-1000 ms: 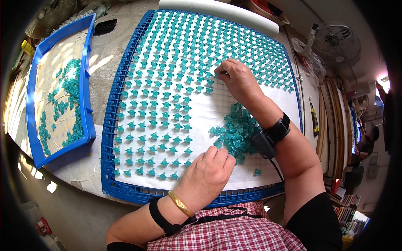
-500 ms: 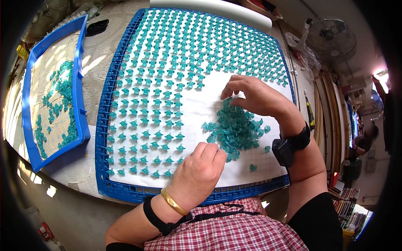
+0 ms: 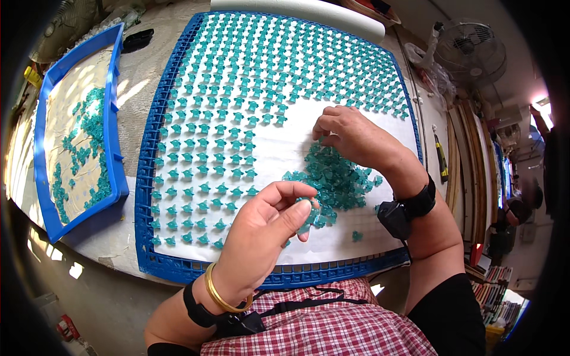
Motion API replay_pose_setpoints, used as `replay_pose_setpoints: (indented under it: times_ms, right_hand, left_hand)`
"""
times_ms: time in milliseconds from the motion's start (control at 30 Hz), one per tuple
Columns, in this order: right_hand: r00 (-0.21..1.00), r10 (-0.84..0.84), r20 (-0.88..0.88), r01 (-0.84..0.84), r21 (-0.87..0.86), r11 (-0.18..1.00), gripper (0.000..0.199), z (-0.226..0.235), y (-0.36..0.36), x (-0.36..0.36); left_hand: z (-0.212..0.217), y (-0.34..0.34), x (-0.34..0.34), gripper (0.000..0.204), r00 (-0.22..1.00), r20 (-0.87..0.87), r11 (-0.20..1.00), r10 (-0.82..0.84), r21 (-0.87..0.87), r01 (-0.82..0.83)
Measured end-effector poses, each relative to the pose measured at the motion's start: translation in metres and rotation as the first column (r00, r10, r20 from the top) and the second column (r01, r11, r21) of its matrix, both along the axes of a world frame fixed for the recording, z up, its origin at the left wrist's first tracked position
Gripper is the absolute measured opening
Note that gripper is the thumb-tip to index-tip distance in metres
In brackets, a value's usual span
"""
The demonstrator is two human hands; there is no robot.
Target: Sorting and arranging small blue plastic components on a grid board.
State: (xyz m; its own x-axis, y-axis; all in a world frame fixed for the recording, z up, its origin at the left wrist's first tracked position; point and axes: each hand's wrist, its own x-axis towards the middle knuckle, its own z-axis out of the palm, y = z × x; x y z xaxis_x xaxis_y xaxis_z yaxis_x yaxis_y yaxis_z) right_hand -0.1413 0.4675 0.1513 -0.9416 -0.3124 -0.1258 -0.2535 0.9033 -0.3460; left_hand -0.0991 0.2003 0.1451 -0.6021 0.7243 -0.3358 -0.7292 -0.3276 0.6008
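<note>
My left hand [image 3: 261, 228] is turned partly palm up near the tray's front, its thumb and curled fingers closed on a few small translucent teal pieces. A heap of loose teal pieces [image 3: 341, 178] lies just beyond it on the white sheet [image 3: 279, 148]. My right hand [image 3: 359, 136] reaches over the heap's far end. Its fingertips are pinched together there; what they hold is hidden. Rows of single teal pieces [image 3: 205, 151], spaced apart, stand along the left and far parts of the sheet, which lies in a blue lattice tray [image 3: 145, 196].
To the left stands a blue shallow tray [image 3: 113, 130] with more teal pieces on a pale cloth. A white roll [image 3: 303, 15] lies behind the lattice tray. Right of it are a yellow-and-black cutter [image 3: 441, 157] and a fan [image 3: 472, 53]. One stray piece [image 3: 357, 236] sits near the front edge.
My left hand has turned from knuckles up to palm partly up, showing teal pieces in its fingers. My right hand has barely moved at the heap's far end.
</note>
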Motion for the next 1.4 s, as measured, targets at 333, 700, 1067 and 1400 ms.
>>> replay_pose_setpoints:
  times_ms: [333,700,1067,1400]
  right_hand:
    - [0.971,-0.217,-0.102,0.197,-0.182,0.963,0.005,-0.012,0.012,0.019]
    - [0.962,-0.218,-0.166,0.063,-0.642,0.764,0.02,0.021,-0.043,0.071]
    - [0.975,-0.198,0.096,0.208,-0.696,0.688,0.028,0.032,-0.041,0.075]
    - [0.988,-0.128,0.091,0.155,-0.685,0.712,0.026,0.031,-0.032,0.076]
  left_hand:
    - [-0.01,0.035,-0.003,0.026,0.983,0.184,0.98,0.011,0.194,-0.047]
    - [-0.023,0.038,0.001,0.026,0.998,0.049,0.992,0.027,0.119,-0.033]
    - [-0.02,0.036,0.001,0.021,0.981,-0.182,0.992,0.074,0.112,-0.054]
    - [-0.022,0.035,-0.001,0.017,0.992,-0.125,0.998,0.028,0.064,-0.021]
